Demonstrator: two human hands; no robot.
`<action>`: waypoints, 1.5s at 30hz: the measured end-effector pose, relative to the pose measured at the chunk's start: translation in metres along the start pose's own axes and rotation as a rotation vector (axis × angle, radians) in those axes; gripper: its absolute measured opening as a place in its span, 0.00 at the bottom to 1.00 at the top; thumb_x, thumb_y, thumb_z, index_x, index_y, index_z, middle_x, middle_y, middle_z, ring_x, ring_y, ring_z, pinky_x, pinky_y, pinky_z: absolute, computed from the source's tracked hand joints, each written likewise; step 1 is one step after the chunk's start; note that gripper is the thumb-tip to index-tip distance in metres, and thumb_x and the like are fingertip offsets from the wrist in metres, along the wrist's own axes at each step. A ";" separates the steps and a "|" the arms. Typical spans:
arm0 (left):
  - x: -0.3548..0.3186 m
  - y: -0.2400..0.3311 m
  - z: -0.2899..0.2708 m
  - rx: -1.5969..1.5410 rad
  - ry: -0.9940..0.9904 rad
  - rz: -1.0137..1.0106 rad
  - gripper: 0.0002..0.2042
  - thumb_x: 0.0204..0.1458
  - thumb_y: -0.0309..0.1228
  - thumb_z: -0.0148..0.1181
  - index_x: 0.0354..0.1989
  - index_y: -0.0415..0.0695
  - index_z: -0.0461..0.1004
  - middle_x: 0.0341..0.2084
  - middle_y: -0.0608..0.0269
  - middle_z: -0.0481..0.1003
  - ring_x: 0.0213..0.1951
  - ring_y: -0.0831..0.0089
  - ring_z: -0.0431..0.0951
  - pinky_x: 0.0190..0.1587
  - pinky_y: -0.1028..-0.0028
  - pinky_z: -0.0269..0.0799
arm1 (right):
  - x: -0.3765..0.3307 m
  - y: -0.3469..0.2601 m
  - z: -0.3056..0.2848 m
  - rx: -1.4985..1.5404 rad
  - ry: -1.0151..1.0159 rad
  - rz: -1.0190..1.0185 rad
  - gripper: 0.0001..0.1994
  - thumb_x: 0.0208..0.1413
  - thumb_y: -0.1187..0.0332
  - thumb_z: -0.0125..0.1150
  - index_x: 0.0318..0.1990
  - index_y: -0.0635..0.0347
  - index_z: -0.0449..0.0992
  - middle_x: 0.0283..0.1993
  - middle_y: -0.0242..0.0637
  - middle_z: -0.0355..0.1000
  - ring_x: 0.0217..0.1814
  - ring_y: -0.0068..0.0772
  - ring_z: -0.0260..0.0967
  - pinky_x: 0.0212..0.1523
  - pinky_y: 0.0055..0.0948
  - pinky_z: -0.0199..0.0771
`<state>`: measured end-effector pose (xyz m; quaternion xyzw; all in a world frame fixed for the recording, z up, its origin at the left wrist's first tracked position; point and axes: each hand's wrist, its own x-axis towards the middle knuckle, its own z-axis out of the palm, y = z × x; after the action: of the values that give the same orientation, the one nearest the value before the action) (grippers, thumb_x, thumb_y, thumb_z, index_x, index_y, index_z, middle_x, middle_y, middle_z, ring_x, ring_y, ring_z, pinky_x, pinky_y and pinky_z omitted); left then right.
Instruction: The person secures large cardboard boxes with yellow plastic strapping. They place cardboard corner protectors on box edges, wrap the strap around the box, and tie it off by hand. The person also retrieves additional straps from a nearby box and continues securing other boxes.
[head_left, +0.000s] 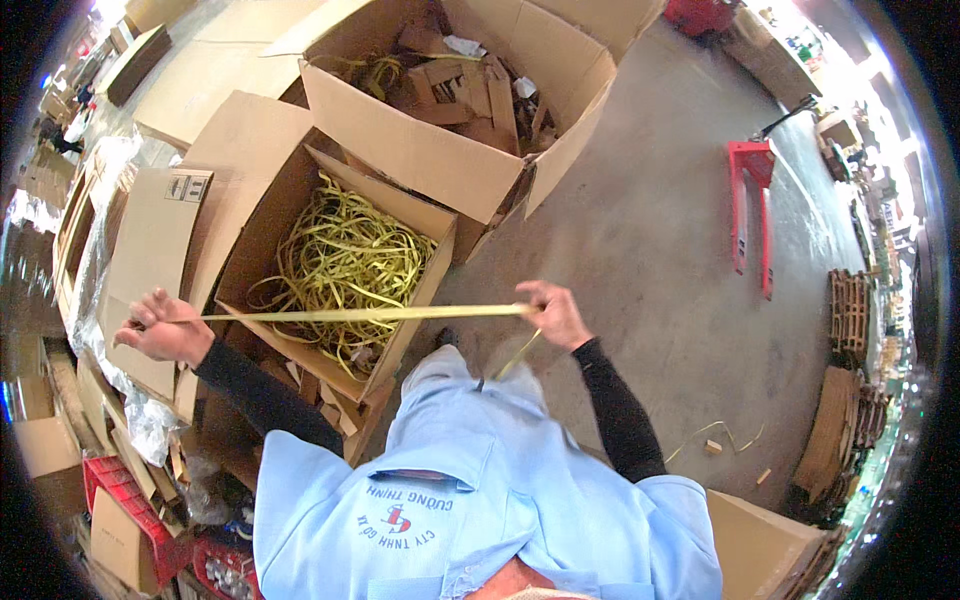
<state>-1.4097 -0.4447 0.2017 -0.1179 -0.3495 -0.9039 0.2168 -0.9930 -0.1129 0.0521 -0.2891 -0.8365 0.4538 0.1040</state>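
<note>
A yellow packing strap (400, 314) is stretched nearly level between my two hands. My left hand (168, 328), out to the left by a cardboard flap, has its fingers curled round one end. On the other side my right hand (556, 312) pinches the strap, and a loose tail hangs below it toward my lap. Just beyond the taut strap stands an open cardboard box (408, 214) filled with a tangle of yellow strapping (350, 255).
Behind it, a bigger open carton (410, 150) holds torn cardboard scraps. A red pallet jack (752, 160) stands on the concrete floor at right, near stacked wooden pallets (848, 315). Flattened cardboard (150, 270) leans at left, above red crates (135, 510). A strap piece (735, 440) lies on the floor.
</note>
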 end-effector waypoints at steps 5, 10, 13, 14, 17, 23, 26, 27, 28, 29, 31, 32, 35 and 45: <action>0.014 -0.023 0.035 0.174 -0.101 0.206 0.26 0.62 0.60 0.37 0.19 0.53 0.56 0.13 0.73 0.52 0.19 0.76 0.55 0.36 0.67 0.66 | 0.099 0.024 -0.058 0.077 -0.040 -0.041 0.14 0.49 0.68 0.69 0.42 0.64 0.79 0.36 0.43 0.78 0.29 0.26 0.68 0.32 0.28 0.70; -0.037 0.013 0.025 0.433 0.262 0.443 0.27 0.65 0.55 0.34 0.16 0.52 0.55 0.13 0.73 0.52 0.20 0.74 0.58 0.36 0.65 0.67 | 0.197 0.054 -0.093 0.156 -0.133 -0.245 0.12 0.51 0.74 0.65 0.44 0.66 0.78 0.31 0.35 0.78 0.30 0.19 0.69 0.33 0.23 0.70; -0.091 0.082 -0.006 0.514 0.284 0.646 0.21 0.63 0.48 0.40 0.20 0.51 0.57 0.16 0.69 0.58 0.22 0.70 0.62 0.35 0.64 0.69 | 0.249 0.042 -0.157 0.493 -0.116 -0.366 0.11 0.51 0.73 0.67 0.42 0.62 0.79 0.29 0.31 0.75 0.32 0.19 0.70 0.36 0.24 0.71; -0.109 0.106 -0.017 0.496 0.328 0.725 0.18 0.63 0.47 0.42 0.24 0.50 0.57 0.16 0.68 0.59 0.22 0.70 0.61 0.32 0.65 0.70 | 0.266 0.032 -0.184 0.607 -0.079 -0.359 0.11 0.50 0.72 0.69 0.41 0.60 0.79 0.27 0.30 0.74 0.32 0.20 0.70 0.36 0.25 0.71; -0.158 0.152 -0.030 0.331 0.525 0.753 0.16 0.64 0.46 0.44 0.36 0.46 0.52 0.20 0.63 0.61 0.21 0.69 0.60 0.28 0.66 0.70 | 0.321 0.012 -0.292 0.448 0.065 -0.414 0.12 0.50 0.73 0.69 0.43 0.60 0.79 0.21 0.20 0.66 0.26 0.16 0.64 0.33 0.21 0.69; -0.218 0.161 -0.014 0.481 0.779 0.819 0.21 0.64 0.52 0.42 0.36 0.43 0.53 0.17 0.64 0.61 0.19 0.68 0.58 0.24 0.64 0.69 | 0.421 0.077 -0.387 0.100 0.062 -0.588 0.10 0.54 0.69 0.67 0.43 0.59 0.79 0.23 0.20 0.70 0.26 0.14 0.65 0.31 0.18 0.68; -0.232 0.147 -0.024 0.353 0.735 0.783 0.17 0.63 0.44 0.46 0.32 0.43 0.56 0.17 0.65 0.60 0.18 0.68 0.58 0.23 0.63 0.69 | 0.471 0.093 -0.422 0.376 0.369 -0.532 0.11 0.56 0.68 0.64 0.45 0.60 0.77 0.38 0.31 0.76 0.38 0.21 0.70 0.41 0.25 0.71; -0.235 0.141 -0.029 0.349 0.761 0.757 0.16 0.64 0.43 0.44 0.34 0.43 0.56 0.18 0.66 0.59 0.20 0.68 0.58 0.26 0.62 0.68 | 0.488 0.087 -0.440 0.497 0.570 -0.412 0.11 0.57 0.67 0.63 0.45 0.61 0.77 0.42 0.34 0.76 0.42 0.24 0.71 0.45 0.27 0.72; -0.239 0.134 -0.034 0.467 0.849 0.713 0.14 0.65 0.42 0.41 0.35 0.42 0.56 0.19 0.67 0.59 0.21 0.68 0.58 0.28 0.62 0.68 | 0.504 0.074 -0.470 0.477 0.610 -0.540 0.12 0.58 0.64 0.63 0.44 0.61 0.78 0.48 0.36 0.74 0.48 0.27 0.70 0.50 0.31 0.71; -0.244 0.128 -0.038 0.433 0.876 0.683 0.13 0.66 0.40 0.38 0.36 0.42 0.56 0.20 0.67 0.58 0.22 0.68 0.58 0.30 0.62 0.68 | 0.517 0.060 -0.494 0.459 0.637 -0.537 0.13 0.56 0.64 0.63 0.44 0.63 0.78 0.47 0.36 0.75 0.47 0.27 0.70 0.50 0.31 0.71; -0.260 0.115 -0.042 0.535 0.948 0.590 0.12 0.67 0.38 0.33 0.39 0.41 0.55 0.22 0.68 0.57 0.25 0.68 0.58 0.35 0.62 0.67 | 0.542 0.028 -0.534 0.183 0.627 -0.536 0.15 0.54 0.64 0.65 0.45 0.64 0.78 0.44 0.35 0.76 0.46 0.27 0.71 0.50 0.30 0.70; -0.272 0.109 -0.041 0.662 0.972 0.569 0.17 0.68 0.44 0.31 0.40 0.41 0.55 0.23 0.68 0.56 0.25 0.67 0.55 0.37 0.62 0.64 | 0.552 0.014 -0.544 -0.007 0.435 -0.529 0.15 0.52 0.64 0.65 0.45 0.63 0.78 0.43 0.35 0.76 0.46 0.27 0.71 0.50 0.30 0.70; -0.327 0.100 -0.026 0.533 1.019 0.482 0.24 0.67 0.53 0.32 0.29 0.44 0.57 0.22 0.69 0.57 0.26 0.70 0.59 0.37 0.63 0.67 | 0.586 -0.013 -0.515 -0.431 -0.440 -0.593 0.24 0.48 0.62 0.69 0.53 0.58 0.76 0.46 0.37 0.75 0.49 0.27 0.70 0.53 0.29 0.68; -0.588 0.115 0.148 1.563 1.019 0.861 0.16 0.62 0.35 0.50 0.27 0.46 0.52 0.23 0.66 0.57 0.26 0.72 0.60 0.35 0.67 0.61 | 0.743 -0.060 -0.129 0.015 -0.654 -0.445 0.37 0.51 0.50 0.68 0.59 0.73 0.67 0.56 0.52 0.71 0.58 0.44 0.70 0.57 0.37 0.71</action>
<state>-0.8302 -0.2378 0.1617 0.3386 -0.6348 -0.2120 0.6614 -1.5629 0.3814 0.1082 0.0601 -0.8644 0.4943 -0.0702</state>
